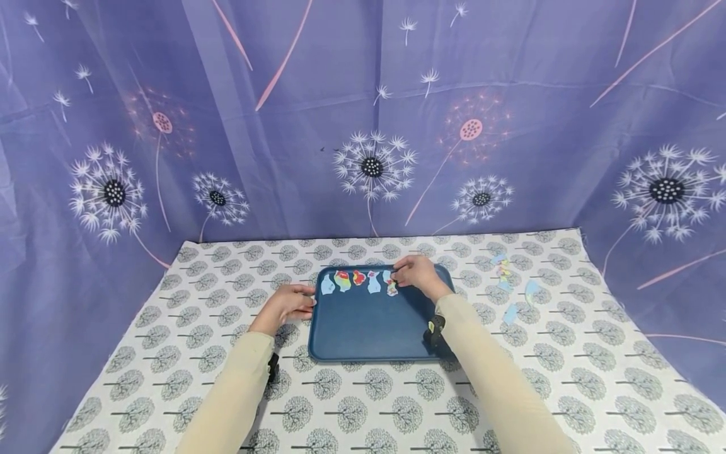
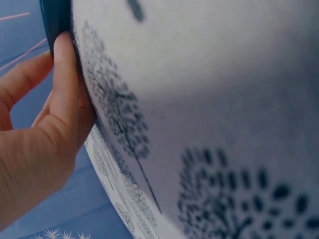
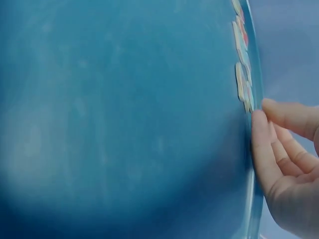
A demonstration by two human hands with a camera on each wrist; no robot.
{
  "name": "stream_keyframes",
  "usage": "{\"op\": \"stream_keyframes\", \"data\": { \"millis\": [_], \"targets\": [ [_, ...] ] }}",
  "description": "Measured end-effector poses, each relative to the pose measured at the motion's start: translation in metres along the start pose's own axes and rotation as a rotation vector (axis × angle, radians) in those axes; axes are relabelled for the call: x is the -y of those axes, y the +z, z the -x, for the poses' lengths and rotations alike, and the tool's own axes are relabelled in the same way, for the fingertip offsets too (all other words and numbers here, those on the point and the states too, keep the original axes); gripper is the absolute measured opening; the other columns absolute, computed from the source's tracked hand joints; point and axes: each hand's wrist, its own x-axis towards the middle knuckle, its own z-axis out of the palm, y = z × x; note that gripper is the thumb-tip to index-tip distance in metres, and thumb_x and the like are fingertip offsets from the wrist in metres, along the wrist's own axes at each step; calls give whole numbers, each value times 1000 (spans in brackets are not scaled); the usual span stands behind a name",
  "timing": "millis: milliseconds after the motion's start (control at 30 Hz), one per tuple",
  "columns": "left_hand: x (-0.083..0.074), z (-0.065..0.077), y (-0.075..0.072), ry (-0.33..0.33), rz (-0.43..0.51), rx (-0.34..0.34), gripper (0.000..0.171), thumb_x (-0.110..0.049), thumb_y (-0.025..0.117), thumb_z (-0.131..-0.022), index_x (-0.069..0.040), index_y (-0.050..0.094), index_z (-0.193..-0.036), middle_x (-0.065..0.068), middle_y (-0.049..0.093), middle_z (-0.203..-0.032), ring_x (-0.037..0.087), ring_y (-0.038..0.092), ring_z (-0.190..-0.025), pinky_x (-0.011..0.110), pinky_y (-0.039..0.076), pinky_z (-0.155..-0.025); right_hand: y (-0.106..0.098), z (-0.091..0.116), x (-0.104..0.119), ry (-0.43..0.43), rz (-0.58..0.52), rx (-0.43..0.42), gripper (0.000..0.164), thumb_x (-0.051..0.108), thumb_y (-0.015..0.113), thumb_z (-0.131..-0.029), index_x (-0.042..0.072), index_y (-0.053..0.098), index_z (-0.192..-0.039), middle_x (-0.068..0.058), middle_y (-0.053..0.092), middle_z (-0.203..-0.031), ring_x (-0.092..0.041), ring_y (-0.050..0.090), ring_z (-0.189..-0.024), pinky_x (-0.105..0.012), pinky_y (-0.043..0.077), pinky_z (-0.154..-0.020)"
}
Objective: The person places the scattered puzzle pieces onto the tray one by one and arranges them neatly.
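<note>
A dark blue tray (image 1: 368, 328) lies on the patterned cloth, with a row of flat, colourful puzzle pieces (image 1: 343, 280) along its far rim. My left hand (image 1: 289, 302) holds the tray's left edge; in the left wrist view its thumb and a finger (image 2: 64, 50) meet the rim. At the far right end of the row, my right hand (image 1: 416, 276) pinches a small light-blue puzzle piece (image 1: 387, 276), partly hidden by the fingers. Just below it sits a multicoloured piece (image 1: 392, 289). The right wrist view shows the fingertips (image 3: 258, 119) close together at the far rim.
To the right of the tray, more pieces lie on the tree-print cloth (image 1: 567, 353): a yellow and blue strip (image 1: 503, 271), a curved one (image 1: 531, 291) and a blue one (image 1: 510, 314). A purple dandelion curtain (image 1: 306, 164) hangs behind the table.
</note>
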Motion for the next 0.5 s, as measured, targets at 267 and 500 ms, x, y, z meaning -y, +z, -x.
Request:
{"op": "stream_keyframes", "data": {
  "millis": [267, 500],
  "targets": [
    [-1, 1, 1, 7, -7, 0, 45, 9, 60, -88, 6, 53, -132, 13, 64, -84, 16, 63, -66, 28, 62, -70, -19, 4, 0, -99, -113, 27, 31, -9, 62, -86, -19, 56, -115, -30, 64, -103, -39, 66, -91, -33, 61, -78],
    [0, 1, 2, 19, 3, 1, 45, 10, 59, -87, 7, 52, -132, 13, 64, -82, 16, 63, -65, 28, 62, -69, -43, 10, -5, -128, -101, 6, 32, -5, 63, -88, -17, 56, -116, -31, 63, -109, -44, 61, -100, -38, 59, -86]
  ]
}}
